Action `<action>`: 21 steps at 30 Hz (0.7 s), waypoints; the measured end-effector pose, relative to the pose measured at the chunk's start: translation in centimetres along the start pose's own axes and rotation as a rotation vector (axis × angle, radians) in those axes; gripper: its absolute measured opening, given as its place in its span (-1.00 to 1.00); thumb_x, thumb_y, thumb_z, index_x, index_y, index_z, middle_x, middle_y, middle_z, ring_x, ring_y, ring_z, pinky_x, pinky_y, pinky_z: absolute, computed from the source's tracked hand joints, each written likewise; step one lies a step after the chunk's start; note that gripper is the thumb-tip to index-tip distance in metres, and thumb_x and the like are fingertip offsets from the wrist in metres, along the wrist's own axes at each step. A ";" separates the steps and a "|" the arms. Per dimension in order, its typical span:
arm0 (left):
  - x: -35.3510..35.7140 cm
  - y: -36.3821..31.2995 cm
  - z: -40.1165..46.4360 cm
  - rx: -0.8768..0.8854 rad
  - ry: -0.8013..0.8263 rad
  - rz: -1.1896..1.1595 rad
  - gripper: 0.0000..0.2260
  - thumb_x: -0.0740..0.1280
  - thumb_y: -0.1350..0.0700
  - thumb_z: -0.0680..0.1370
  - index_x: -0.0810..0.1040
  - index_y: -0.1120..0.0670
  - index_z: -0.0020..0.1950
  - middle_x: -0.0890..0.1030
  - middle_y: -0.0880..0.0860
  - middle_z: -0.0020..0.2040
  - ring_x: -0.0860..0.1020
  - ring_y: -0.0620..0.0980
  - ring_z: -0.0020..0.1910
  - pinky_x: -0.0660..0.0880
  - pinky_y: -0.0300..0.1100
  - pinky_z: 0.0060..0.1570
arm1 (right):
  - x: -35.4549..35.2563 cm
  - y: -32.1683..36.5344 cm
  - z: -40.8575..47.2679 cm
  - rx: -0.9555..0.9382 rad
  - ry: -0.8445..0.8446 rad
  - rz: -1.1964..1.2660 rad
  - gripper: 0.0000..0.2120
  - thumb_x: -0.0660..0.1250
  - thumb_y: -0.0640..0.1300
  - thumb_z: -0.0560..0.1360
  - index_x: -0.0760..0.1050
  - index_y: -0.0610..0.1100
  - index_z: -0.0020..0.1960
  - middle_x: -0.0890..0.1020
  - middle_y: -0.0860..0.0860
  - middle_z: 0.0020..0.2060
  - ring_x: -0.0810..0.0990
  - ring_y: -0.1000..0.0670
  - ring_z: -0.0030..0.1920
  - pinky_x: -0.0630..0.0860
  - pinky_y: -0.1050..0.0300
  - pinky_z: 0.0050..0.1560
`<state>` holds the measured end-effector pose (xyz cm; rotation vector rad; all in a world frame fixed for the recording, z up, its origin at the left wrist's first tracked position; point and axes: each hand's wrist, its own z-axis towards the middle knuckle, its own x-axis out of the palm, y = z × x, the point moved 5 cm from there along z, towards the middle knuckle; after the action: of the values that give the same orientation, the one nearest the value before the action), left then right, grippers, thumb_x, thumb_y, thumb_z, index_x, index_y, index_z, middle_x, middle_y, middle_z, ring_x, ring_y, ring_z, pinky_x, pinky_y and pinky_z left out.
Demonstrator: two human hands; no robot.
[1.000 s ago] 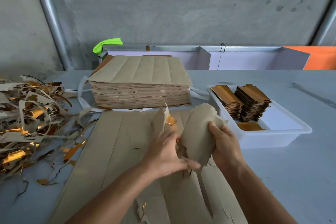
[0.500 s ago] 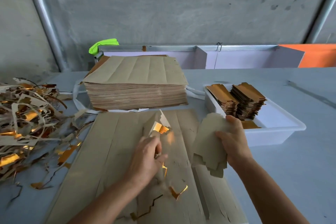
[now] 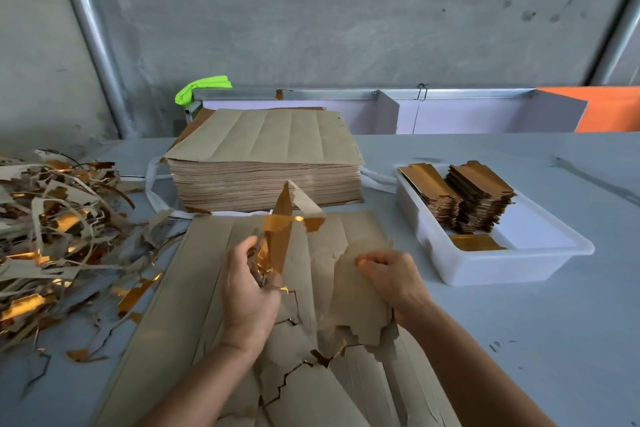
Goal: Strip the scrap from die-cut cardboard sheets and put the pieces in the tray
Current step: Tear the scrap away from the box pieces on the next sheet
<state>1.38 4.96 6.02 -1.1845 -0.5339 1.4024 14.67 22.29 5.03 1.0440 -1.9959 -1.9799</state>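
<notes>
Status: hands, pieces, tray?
Left hand grips scrap strip. Right hand holds stripped pieces. Tray unobstructed, part filled.

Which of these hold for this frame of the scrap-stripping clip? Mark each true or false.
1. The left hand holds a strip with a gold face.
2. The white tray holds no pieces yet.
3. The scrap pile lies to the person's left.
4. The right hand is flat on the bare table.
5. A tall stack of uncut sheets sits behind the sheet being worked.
1. True: the left hand grips a gold-faced strip.
2. False: the white tray holds two stacks of pieces and a loose one.
3. True: the scrap pile is there.
4. False: the right hand grips a brown cut piece.
5. True: the stack of sheets sits there.
</notes>
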 end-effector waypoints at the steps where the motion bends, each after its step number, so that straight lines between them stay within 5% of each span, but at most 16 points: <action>1: 0.1 -0.2 -0.2 0.028 0.017 0.004 -0.47 0.42 0.40 0.38 0.41 0.19 0.32 0.45 0.09 0.15 0.47 0.11 0.16 0.45 -0.01 0.18 | 0.3 0.2 -0.1 0.016 0.010 0.003 -0.83 0.32 -0.03 0.51 0.59 -0.01 -0.24 0.58 0.02 -0.20 0.56 -0.04 -0.12 0.59 -0.06 -0.01; 3: 0.4 -0.6 -0.8 0.079 0.029 -0.001 -0.50 0.41 0.43 0.38 0.44 0.19 0.29 0.46 0.10 0.13 0.48 0.12 0.14 0.45 -0.01 0.18 | 0.8 0.5 0.0 0.090 0.038 0.094 -0.71 0.29 0.11 0.50 0.61 -0.08 -0.19 0.59 -0.08 -0.16 0.57 -0.10 -0.10 0.58 -0.07 -0.01; 7: 0.8 -1.6 -1.7 0.238 0.017 0.010 -0.50 0.38 0.52 0.30 0.50 0.26 0.22 0.50 0.18 0.09 0.50 0.10 0.06 0.37 -0.33 0.08 | 1.9 1.1 0.3 0.194 0.123 0.267 -0.57 0.28 0.21 0.49 0.65 -0.16 -0.10 0.59 -0.10 -0.15 0.56 -0.09 -0.15 0.48 0.10 -0.25; 9: 1.1 -2.3 -2.2 0.355 0.054 0.030 -0.50 0.35 0.56 0.27 0.54 0.28 0.18 0.49 0.18 0.11 0.50 0.11 0.10 0.39 -0.29 0.12 | 2.5 1.1 0.5 0.217 0.172 0.338 -0.57 0.36 0.20 0.44 0.64 -0.19 -0.08 0.63 -0.13 -0.12 0.60 -0.10 -0.12 0.50 0.11 -0.26; 14: 1.6 -3.7 -4.7 0.828 0.187 0.259 -0.71 0.25 0.45 0.45 0.59 0.29 0.12 0.53 0.24 0.14 0.47 0.10 0.16 0.40 -0.13 0.23 | 1.2 0.6 2.1 0.226 0.034 0.530 -0.95 0.45 -0.27 0.39 0.61 -0.19 -0.24 0.66 -0.14 -0.38 0.62 -0.10 -0.35 0.60 0.06 -0.27; 18: 2.5 -3.9 -6.8 1.167 0.222 0.509 -0.73 0.16 0.31 0.58 0.67 0.22 -0.09 0.65 0.19 -0.02 0.62 0.15 -0.02 0.55 -0.06 -0.05 | -1.9 -0.1 3.1 0.192 -0.111 0.610 -0.89 0.48 -0.16 0.40 0.60 -0.19 -0.19 0.66 -0.17 -0.25 0.62 -0.17 -0.21 0.60 -0.12 -0.03; 21: 3.0 -3.2 -7.3 1.165 0.268 0.554 -0.80 0.24 0.33 0.51 0.67 0.21 -0.14 0.66 0.15 -0.06 0.63 0.11 -0.08 0.56 -0.12 -0.11 | -2.7 -0.7 3.2 0.194 -0.075 0.633 -0.81 0.49 -0.07 0.41 0.61 -0.20 -0.14 0.68 -0.19 -0.20 0.65 -0.19 -0.17 0.61 -0.11 -0.08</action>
<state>9.75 6.19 4.93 -0.5118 0.8009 1.5802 15.19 26.52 4.97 0.2894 -2.2204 -1.5249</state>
